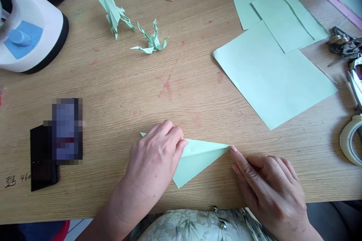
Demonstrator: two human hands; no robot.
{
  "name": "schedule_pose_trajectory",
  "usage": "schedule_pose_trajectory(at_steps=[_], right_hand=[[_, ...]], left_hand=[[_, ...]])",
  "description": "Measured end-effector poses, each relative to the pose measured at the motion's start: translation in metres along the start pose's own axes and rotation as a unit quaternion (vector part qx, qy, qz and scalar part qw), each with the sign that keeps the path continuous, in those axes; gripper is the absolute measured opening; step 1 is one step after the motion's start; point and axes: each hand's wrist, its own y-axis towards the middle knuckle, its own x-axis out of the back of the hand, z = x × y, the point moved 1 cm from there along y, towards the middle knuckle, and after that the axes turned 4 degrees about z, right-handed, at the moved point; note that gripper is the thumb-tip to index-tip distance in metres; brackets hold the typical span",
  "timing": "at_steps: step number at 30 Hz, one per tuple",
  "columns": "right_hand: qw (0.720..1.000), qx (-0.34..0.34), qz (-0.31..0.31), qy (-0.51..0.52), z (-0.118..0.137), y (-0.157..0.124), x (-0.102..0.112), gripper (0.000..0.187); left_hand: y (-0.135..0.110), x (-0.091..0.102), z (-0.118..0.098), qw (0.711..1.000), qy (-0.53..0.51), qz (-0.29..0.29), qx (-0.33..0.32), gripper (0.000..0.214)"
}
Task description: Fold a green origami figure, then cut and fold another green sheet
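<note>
A pale green sheet folded into a triangle (pixel 198 156) lies on the wooden table (pixel 181 90) near its front edge. My left hand (pixel 154 158) rests on the triangle's left part, fingers curled and pressing down on the fold. My right hand (pixel 268 188) lies to the right, its index finger stretched out and touching the triangle's right tip, the other fingers curled under.
Several flat pale green sheets (pixel 271 79) lie at the right. Two folded green paper figures (pixel 113 9) (pixel 151 39) stand at the back. A white and blue appliance (pixel 28 30) sits far left, a black wallet (pixel 43 158) at left, keys (pixel 343 45) and a tape roll (pixel 350 139) at the right edge.
</note>
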Motion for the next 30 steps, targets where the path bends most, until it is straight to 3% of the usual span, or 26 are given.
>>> schedule_pose_trajectory(at_steps=[15, 22, 30], right_hand=[[0.999, 0.001, 0.016, -0.04, -0.0008, 0.0007, -0.0015, 0.06], [0.999, -0.011, -0.01, -0.03, -0.0005, 0.0004, -0.001, 0.059], [0.997, 0.015, 0.059, -0.04, 0.0004, 0.0054, -0.0027, 0.054]], left_hand=[[-0.0004, -0.0001, -0.0012, 1.0, 0.001, -0.001, 0.004, 0.015], [-0.0001, 0.0004, -0.0012, 1.0, -0.001, -0.005, 0.002, 0.016], [0.0002, -0.0001, -0.0004, 1.0, -0.011, 0.006, 0.006, 0.015]])
